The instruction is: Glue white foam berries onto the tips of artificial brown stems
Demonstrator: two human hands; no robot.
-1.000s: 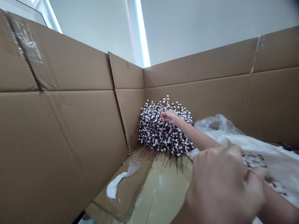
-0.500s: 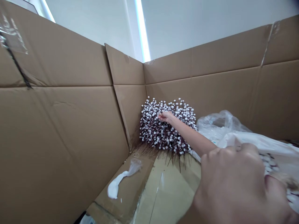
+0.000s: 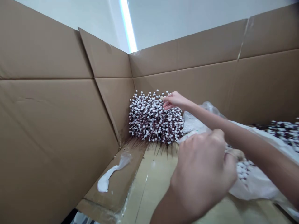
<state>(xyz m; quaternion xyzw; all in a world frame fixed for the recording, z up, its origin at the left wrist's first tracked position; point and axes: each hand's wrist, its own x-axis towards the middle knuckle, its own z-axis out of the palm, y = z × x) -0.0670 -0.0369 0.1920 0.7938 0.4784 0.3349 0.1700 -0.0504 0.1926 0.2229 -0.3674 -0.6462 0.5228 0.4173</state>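
Berry bunch (image 3: 155, 118) in cardboard box (image 3: 58, 140) corner | right hand (image 3: 175, 100) half-closed, fingertips on sprays | left hand (image 3: 201, 174) curled by white plastic (image 3: 252, 183), can't tell what it's gripping

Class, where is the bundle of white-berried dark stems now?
In the head view, the white-berried stem bundle sits in the far corner of the brown cardboard box, left of crumpled clear plastic, an outstretched hand at its upper right.
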